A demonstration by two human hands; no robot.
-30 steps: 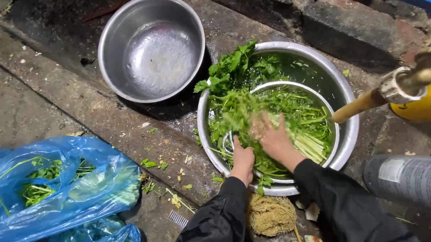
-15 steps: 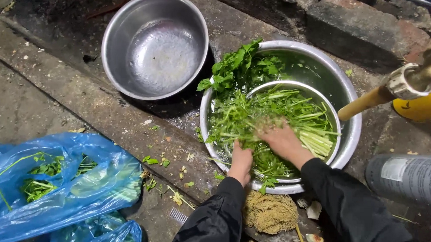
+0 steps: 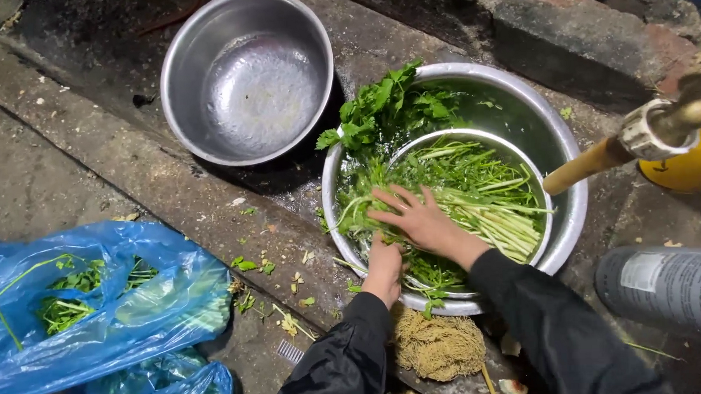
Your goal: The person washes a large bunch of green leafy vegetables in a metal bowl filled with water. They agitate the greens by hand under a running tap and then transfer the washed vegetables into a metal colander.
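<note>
Steel inner bowl (image 3: 529, 158): held greens (image 3: 475, 193); stems ran left-right
Right hand (image 3: 418, 218): splayed flat on greens, nearer; gripped nothing
Left hand (image 3: 385, 263): curled at near rim; grip unclear

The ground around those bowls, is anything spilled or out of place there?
Yes. Small green leaf scraps and pale bits lie scattered on the wet concrete between the blue plastic bag and the large steel bowl. A leafy bunch also hangs over that bowl's far rim. The empty steel bowl sits upright and undamaged.
</note>
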